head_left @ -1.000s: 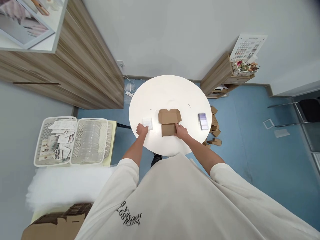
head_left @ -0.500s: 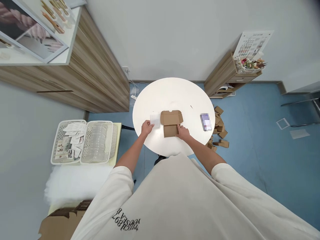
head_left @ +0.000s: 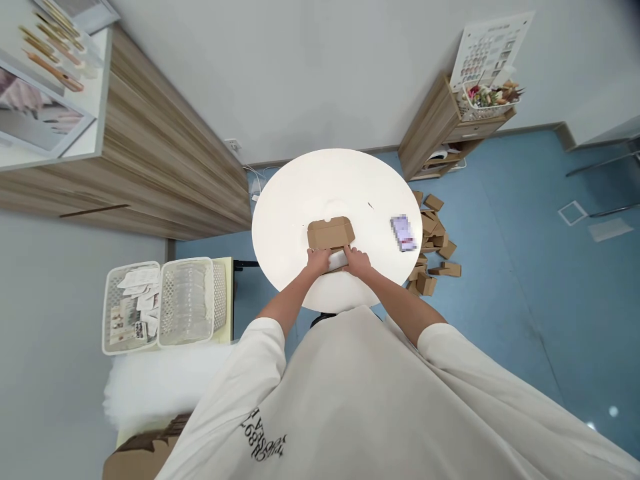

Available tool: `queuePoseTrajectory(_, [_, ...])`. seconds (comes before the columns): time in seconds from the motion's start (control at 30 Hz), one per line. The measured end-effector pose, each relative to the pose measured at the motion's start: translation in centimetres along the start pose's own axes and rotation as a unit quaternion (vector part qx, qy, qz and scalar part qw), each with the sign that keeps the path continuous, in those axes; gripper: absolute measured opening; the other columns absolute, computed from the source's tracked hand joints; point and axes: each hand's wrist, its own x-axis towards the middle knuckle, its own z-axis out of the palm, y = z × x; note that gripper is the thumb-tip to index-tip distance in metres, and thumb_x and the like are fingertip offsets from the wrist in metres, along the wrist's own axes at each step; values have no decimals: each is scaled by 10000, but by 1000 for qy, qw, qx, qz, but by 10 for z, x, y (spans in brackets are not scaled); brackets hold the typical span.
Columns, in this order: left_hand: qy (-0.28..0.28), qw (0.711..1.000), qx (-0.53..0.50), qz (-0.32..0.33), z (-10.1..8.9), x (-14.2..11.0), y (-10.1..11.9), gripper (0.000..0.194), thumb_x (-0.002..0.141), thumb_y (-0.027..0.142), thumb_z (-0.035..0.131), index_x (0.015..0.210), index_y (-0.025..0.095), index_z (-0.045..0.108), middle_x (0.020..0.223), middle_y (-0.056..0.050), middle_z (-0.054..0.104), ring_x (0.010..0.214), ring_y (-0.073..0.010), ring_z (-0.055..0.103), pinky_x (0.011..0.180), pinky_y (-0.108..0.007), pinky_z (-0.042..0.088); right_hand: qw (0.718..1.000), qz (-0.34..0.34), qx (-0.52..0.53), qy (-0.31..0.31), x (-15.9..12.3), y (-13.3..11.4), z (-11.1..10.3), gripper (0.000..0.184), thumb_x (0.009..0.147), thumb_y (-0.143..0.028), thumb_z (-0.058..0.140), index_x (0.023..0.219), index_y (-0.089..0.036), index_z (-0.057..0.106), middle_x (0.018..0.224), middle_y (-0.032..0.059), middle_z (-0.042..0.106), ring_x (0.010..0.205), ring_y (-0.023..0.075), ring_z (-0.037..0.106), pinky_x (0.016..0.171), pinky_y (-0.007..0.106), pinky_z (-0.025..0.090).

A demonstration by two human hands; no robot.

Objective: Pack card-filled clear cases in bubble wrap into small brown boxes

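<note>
An open brown cardboard box (head_left: 331,234) lies on the round white table, its lid folded back away from me. Over the box's near part is a thin white sheet (head_left: 338,259), which looks like padding. My left hand (head_left: 318,261) has its fingers closed on the sheet's left end. At the other end my right hand (head_left: 358,261) grips the sheet, its thumb beside the box's right side. Both hands hide much of the box's tray.
A phone-like purple item (head_left: 403,233), blurred out, lies on the right of the table (head_left: 290,193). Folded cardboard boxes (head_left: 434,230) are piled on the floor to the right. White baskets (head_left: 186,300) with papers and clear plastic pieces stand at left, near white padding (head_left: 155,380).
My left hand has brought the white sheet rightward from beside the box to over its tray. My right hand has come to the sheet's right end. The camera view has shifted slightly.
</note>
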Motion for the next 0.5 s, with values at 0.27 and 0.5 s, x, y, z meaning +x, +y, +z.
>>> queuePoseTrajectory(0.27, [68, 995, 67, 43, 24, -4, 7, 259, 842, 104, 585, 1069, 195, 666, 1162, -156, 637, 1161, -338, 559, 1029, -475, 316, 1000, 4, -6, -7, 1, 1, 0, 964, 820, -421, 763, 1572, -233, 191, 1347, 187, 533, 1173, 324, 554, 944, 397, 403])
queuePoseTrajectory(0.5, [211, 975, -18, -64, 20, -17, -8, 253, 949, 187, 467, 1177, 210, 573, 1215, -162, 574, 1233, -344, 504, 1011, -487, 370, 1000, -7, -23, -1, 2, 5, 3, 969, 814, -463, 754, 1568, -233, 190, 1323, 176, 544, 1145, 324, 563, 929, 399, 411])
